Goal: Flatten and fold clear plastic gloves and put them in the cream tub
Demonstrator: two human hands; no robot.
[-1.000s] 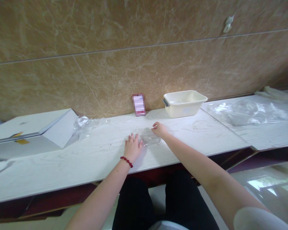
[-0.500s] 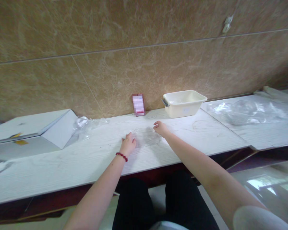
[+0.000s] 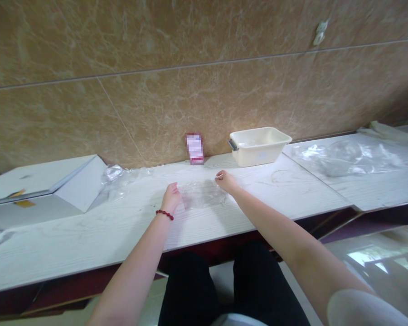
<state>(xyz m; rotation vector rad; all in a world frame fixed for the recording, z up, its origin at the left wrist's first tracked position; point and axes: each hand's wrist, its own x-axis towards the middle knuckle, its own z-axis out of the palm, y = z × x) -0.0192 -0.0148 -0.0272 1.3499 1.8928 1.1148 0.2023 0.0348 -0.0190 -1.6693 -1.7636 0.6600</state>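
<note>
A clear plastic bag point(image 3: 203, 194) lies flat on the white wood-grain table point(image 3: 122, 235), stretched between my two hands. At the bag's left end is my left hand point(image 3: 172, 196), a red bead bracelet on its wrist, with the fingers drawn together on the plastic edge. My right hand point(image 3: 225, 181) pinches the upper right corner of the bag between thumb and fingers.
A cream plastic bin point(image 3: 260, 149) with a grey handle stands against the wall, right of a pixelated phone-like object point(image 3: 195, 148) leaning there. To the left is a white cardboard box point(image 3: 78, 185) beside crumpled clear plastic point(image 3: 122, 179). More clear plastic bags point(image 3: 350, 156) lie at right.
My left hand has slid left and slightly away from me, its spread fingers closing at the bag's left edge. My right hand has hardly moved.
</note>
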